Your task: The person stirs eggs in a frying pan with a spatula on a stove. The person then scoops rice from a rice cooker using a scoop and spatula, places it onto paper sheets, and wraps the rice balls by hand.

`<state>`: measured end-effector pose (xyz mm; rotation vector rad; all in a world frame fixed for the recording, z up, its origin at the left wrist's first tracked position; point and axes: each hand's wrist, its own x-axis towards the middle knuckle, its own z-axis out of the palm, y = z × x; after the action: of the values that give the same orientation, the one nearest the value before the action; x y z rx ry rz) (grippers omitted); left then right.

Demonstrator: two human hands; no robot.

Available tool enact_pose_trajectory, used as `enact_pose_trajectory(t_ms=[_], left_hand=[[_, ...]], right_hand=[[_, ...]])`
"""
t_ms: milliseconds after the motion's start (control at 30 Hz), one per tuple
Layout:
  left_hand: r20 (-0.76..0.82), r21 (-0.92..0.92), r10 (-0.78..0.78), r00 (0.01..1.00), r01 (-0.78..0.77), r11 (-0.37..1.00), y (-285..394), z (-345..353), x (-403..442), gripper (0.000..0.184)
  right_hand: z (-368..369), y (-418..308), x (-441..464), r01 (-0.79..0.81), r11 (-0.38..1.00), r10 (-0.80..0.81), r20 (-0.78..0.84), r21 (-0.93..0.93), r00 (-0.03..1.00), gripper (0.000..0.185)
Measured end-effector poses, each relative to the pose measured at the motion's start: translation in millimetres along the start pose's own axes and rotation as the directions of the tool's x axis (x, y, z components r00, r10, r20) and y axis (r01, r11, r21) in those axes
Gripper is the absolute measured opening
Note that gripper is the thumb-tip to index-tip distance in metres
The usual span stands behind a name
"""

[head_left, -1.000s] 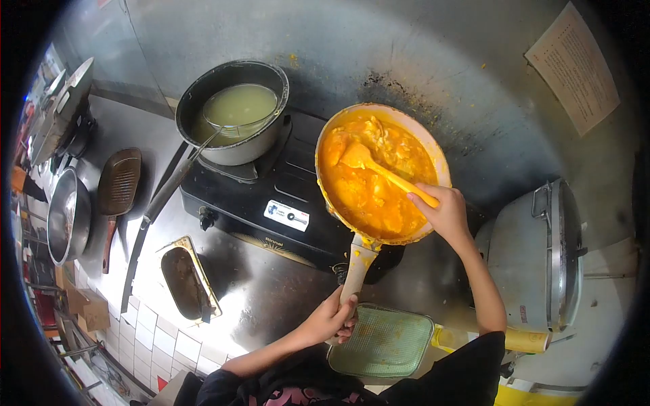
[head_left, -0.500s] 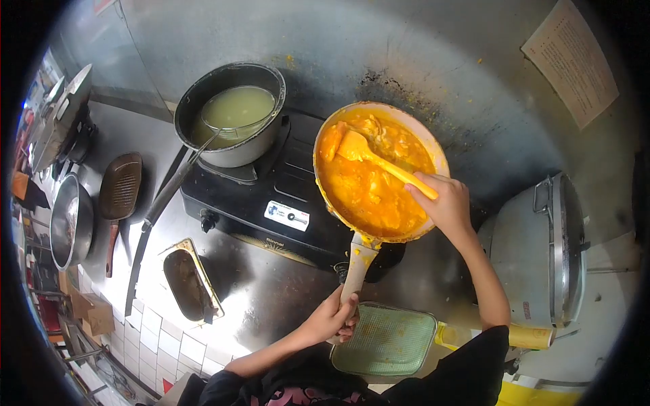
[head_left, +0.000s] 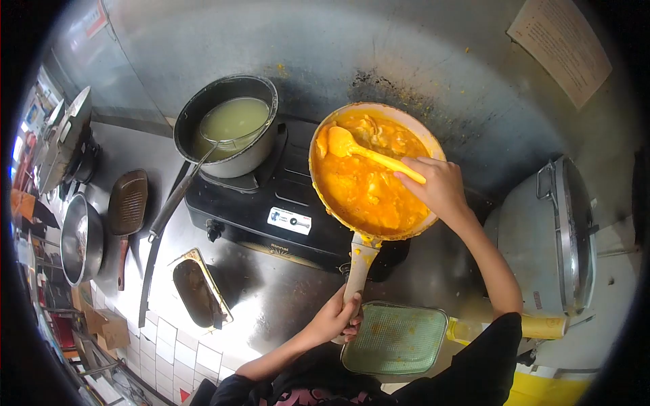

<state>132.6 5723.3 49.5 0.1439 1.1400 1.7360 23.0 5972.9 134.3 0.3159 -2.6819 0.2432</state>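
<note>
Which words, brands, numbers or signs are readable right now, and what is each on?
"Rinnai": front of the black stove.
White sticker on the stove: too small to read.
Printed paper on the wall: too small.
Red marking on the large grey pot: too small.
Nothing else legible.

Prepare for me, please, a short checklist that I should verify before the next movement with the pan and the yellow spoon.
1. Left grip closed around the pan handle: ok.
2. Right grip holding the yellow spoon: ok.
3. Spoon head inside the pan, at the orange food: ok.
4. Pan rim clean: not ok, orange smears mark it.
5. Pan seated firmly on the stove: cannot tell, its body hides what is beneath.
6. Strainer handle away from the pan: ok, it points out over the pot's far side.
</note>
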Motion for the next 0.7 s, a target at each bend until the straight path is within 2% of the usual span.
enact_pose_trajectory(t_ms=[133, 200, 233, 267, 300, 333, 467, 533, 567, 633, 700], left_hand=[[-0.016, 0.058, 0.004, 1.0, -0.003, 0.998, 2, 1, -1, 0.023], [-0.009, 0.055, -0.006, 1.0, 0.007, 0.998, 5, 2, -2, 0.022], [-0.022, 0.035, -0.025, 0.999, 0.025, 0.999, 10, 6, -3, 0.021], [-0.034, 0.015, -0.044, 0.998, 0.045, 0.999, 12, 8, -5, 0.021], [-0.034, 0.021, -0.046, 0.998, 0.047, 0.999, 12, 8, -5, 0.021], [-0.035, 0.032, -0.037, 0.999, 0.038, 0.999, 10, 7, -4, 0.021], [-0.027, 0.1, 0.005, 1.0, -0.003, 0.995, 3, 3, -2, 0.026], [-0.02, 0.06, -0.006, 1.0, 0.007, 0.998, 3, 4, -2, 0.026], [-0.015, 0.014, -0.013, 1.0, 0.013, 1.0, 3, 5, -2, 0.026], [-0.028, 0.014, -0.02, 0.999, 0.02, 1.0, 3, 5, -3, 0.025], [-0.039, 0.009, -0.023, 0.999, 0.024, 1.0, 3, 5, -3, 0.024]], right_hand=[[19, 12, 2, -0.033, 0.999, 0.033, 0.005, 0.039, 0.999, 0.024], [41, 34, 2, -0.065, 0.963, 0.096, -0.105, 0.263, 0.99, 0.028], [42, 42, 5, -0.068, 0.962, 0.1, -0.111, 0.264, 0.989, 0.028], [41, 52, 8, -0.291, 0.849, 0.271, 0.11, 0.441, 0.956, 0.029], [40, 58, 13, -0.513, 0.664, 0.375, 0.351, 0.544, 0.858, 0.031], [24, 55, 22, -0.708, 0.565, 0.464, 0.546, 0.425, 0.698, 0.032], [21, 62, 24, -0.715, 0.614, 0.477, 0.563, 0.336, 0.675, 0.032], [21, 62, 20, -0.375, 0.898, 0.31, 0.272, 0.231, 0.911, 0.031], [16, 63, 21, -0.374, 0.897, 0.31, 0.269, 0.233, 0.912, 0.031], [-9, 53, 29, -0.378, 0.922, 0.344, 0.266, 0.087, 0.9, 0.028], [-20, 48, 31, -0.369, 0.928, 0.343, 0.25, 0.062, 0.906, 0.028]])
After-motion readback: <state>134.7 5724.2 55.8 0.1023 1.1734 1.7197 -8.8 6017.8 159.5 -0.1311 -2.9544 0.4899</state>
